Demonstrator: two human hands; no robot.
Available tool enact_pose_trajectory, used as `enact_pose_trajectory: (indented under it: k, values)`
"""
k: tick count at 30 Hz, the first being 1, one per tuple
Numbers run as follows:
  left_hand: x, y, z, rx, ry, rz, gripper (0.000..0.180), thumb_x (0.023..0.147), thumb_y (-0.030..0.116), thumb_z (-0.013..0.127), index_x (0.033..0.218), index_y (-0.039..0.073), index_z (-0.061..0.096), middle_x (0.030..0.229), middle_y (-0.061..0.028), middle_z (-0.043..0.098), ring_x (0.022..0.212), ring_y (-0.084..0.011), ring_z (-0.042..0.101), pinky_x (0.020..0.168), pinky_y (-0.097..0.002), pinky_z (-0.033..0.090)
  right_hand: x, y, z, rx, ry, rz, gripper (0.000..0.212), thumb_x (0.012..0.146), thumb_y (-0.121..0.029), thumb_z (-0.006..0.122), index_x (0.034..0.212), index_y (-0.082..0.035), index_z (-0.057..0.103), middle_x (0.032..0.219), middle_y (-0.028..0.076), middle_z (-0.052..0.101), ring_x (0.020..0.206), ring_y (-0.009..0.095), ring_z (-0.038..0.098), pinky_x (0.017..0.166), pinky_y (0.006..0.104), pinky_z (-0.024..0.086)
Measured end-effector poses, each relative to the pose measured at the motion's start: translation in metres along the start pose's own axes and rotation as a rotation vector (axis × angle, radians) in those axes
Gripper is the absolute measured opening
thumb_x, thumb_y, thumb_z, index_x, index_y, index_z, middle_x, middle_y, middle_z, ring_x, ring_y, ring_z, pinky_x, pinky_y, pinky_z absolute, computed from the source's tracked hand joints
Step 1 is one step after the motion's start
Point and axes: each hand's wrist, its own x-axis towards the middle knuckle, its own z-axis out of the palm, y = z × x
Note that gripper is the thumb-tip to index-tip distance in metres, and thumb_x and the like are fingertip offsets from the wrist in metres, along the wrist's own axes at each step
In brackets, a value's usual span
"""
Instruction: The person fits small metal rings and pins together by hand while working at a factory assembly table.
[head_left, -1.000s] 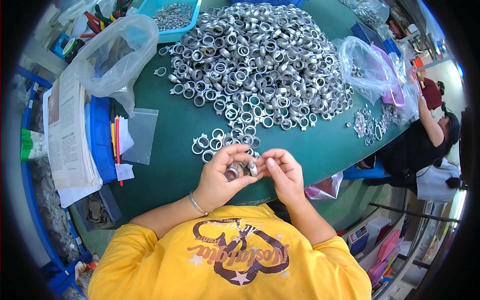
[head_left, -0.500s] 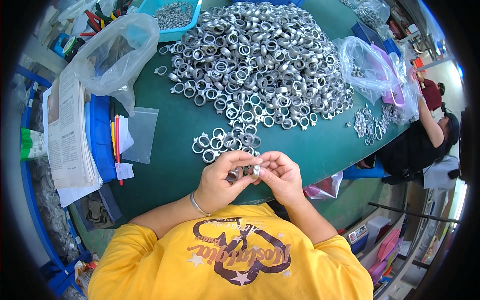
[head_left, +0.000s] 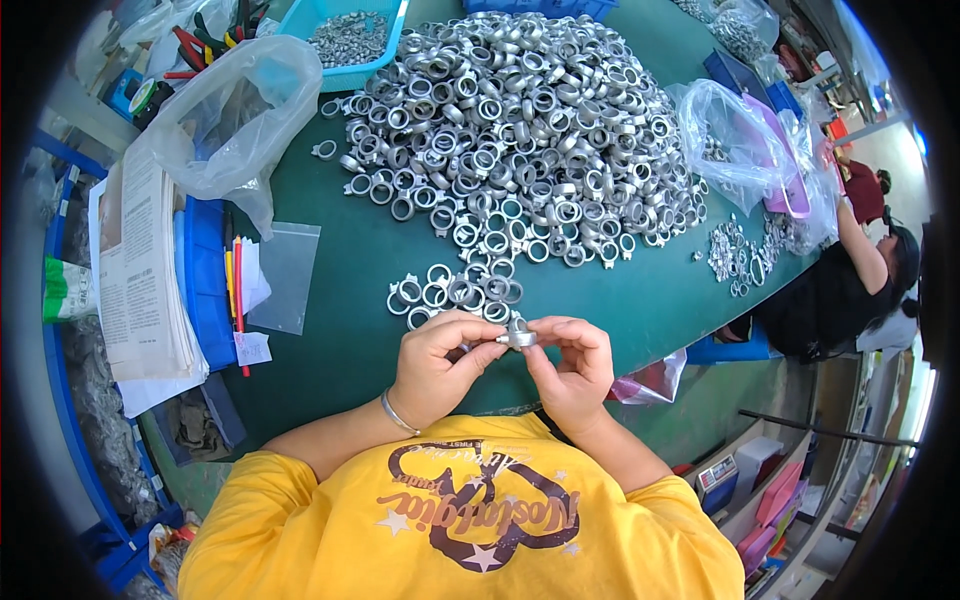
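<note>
Between my two hands, near the table's front edge, is a silver metal ring (head_left: 519, 338) with a small lug. My left hand (head_left: 437, 362) pinches it from the left with thumb and forefinger; the curled fingers behind hide part of what is in the palm. My right hand (head_left: 570, 362) grips the ring's right side between thumb and fingertips. Just beyond my hands lies a small group of similar metal rings (head_left: 437, 293) on the green table (head_left: 350, 350). Farther back rises a large heap of metal rings (head_left: 530, 120).
A turquoise tray (head_left: 345, 74) of small metal parts sits at the far left, beside a clear plastic bag (head_left: 240, 130). Newspapers (head_left: 140, 270) and a blue bin (head_left: 207, 285) line the left edge. On the right are loose small parts (head_left: 740, 250) and a seated person (head_left: 840, 290).
The ring between my hands has turned from nearly upright to lying flatter, its lug toward my left. My right hand has shifted slightly right, its fingers moving on the ring.
</note>
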Motion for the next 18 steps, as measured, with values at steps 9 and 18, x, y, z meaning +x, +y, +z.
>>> enact_pose_trajectory:
  k: [9, 18]
  values:
    - [0.005, -0.003, -0.005, -0.832, -0.074, -0.579, 0.025, 0.09, 0.007, 0.05, 0.113, -0.001, 0.057, 0.094, -0.0112, 0.063, 0.074, -0.0149, 0.062, 0.056, -0.0204, 0.05, 0.017, -0.01, -0.014, -0.373, -0.341, -0.453, 0.018, 0.063, 0.012, 0.062, 0.077, 0.002, 0.061, 0.092, 0.014, 0.064, 0.081, 0.029, 0.064, 0.07, 0.0331, 0.052]
    - [0.009, -0.003, -0.012, -1.055, 0.0, -0.502, 0.023, 0.086, 0.005, 0.054, 0.108, 0.0, 0.048, 0.089, -0.0114, 0.059, 0.086, -0.0212, 0.063, 0.062, -0.0279, 0.057, 0.023, 0.008, -0.029, -0.7, -0.405, 0.047, 0.017, 0.071, -0.009, 0.07, 0.084, -0.002, 0.061, 0.081, 0.01, 0.057, 0.078, 0.028, 0.055, 0.068, 0.0336, 0.046]
